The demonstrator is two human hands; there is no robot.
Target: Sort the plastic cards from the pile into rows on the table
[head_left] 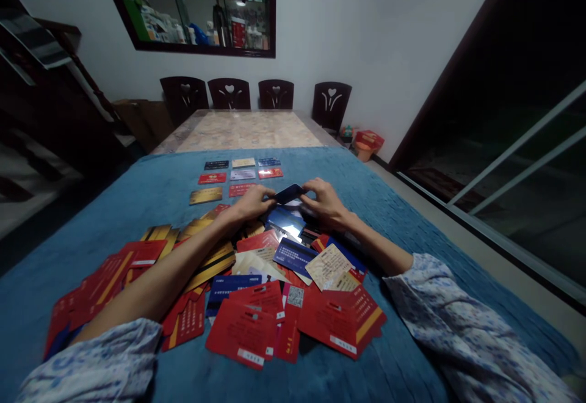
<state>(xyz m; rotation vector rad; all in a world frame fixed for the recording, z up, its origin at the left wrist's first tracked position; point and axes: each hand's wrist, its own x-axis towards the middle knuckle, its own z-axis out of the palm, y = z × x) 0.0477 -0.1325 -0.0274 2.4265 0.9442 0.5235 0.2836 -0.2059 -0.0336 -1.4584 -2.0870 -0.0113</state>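
Observation:
A dark plastic card (288, 193) is held up, tilted, between my two hands. My left hand (253, 201) pinches its left end, and the fingers of my right hand (323, 200) close on its right end. Below them spreads a heap of loose cards: red cards (247, 330), a blue card (293, 256), a cream card (328, 265) and gold cards (213, 265). Beyond my left hand, cards lie apart in rows, among them a black card (217, 165), a gold card (206, 196) and a silver card (242, 174). My left forearm covers part of the heap.
A blue cloth (165, 177) covers the near part of the table; its far end shows a marble-patterned top (256, 128). Several dark chairs (229, 94) stand along the far wall. A red box (368, 140) sits on the floor at right.

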